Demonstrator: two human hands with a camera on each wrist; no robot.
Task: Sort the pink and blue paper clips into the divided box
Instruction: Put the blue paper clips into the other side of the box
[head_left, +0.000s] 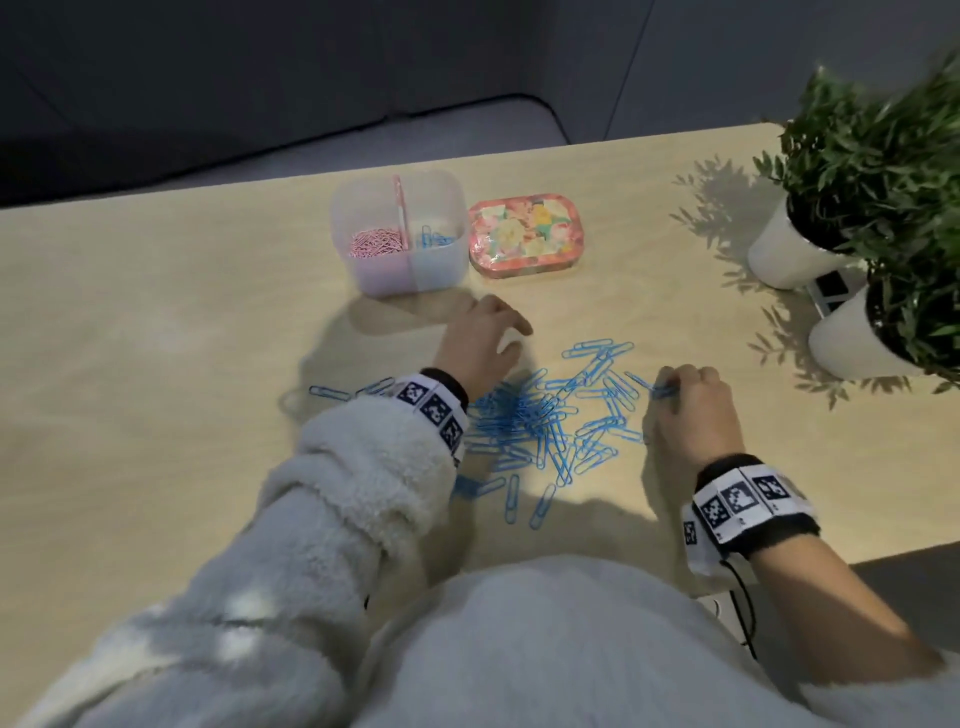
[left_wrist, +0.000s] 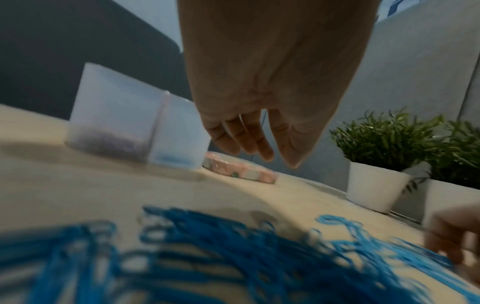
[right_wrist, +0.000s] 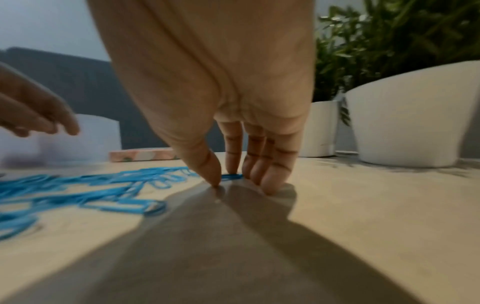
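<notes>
A translucent divided box (head_left: 447, 270) stands at the back of the table, with pink paper clips (head_left: 376, 243) in its left half and a few blue ones (head_left: 434, 239) in its right half. A loose pile of blue paper clips (head_left: 540, 415) lies in front of me, blurred in the left wrist view (left_wrist: 207, 257). My left hand (head_left: 483, 338) hovers between the pile and the box (left_wrist: 116, 115), fingers (left_wrist: 249, 142) relaxed and holding nothing. At the pile's right edge my right hand (head_left: 685, 395) pinches one blue clip (right_wrist: 232, 176) between thumb and forefinger (right_wrist: 224, 178), down on the table.
A flowered pink lid (head_left: 522, 236) lies just right of the box. Two white pots (head_left: 784, 254) (head_left: 857, 338) with green plants stand at the table's right side, close to my right hand. A grey seat lies beyond the table's far edge.
</notes>
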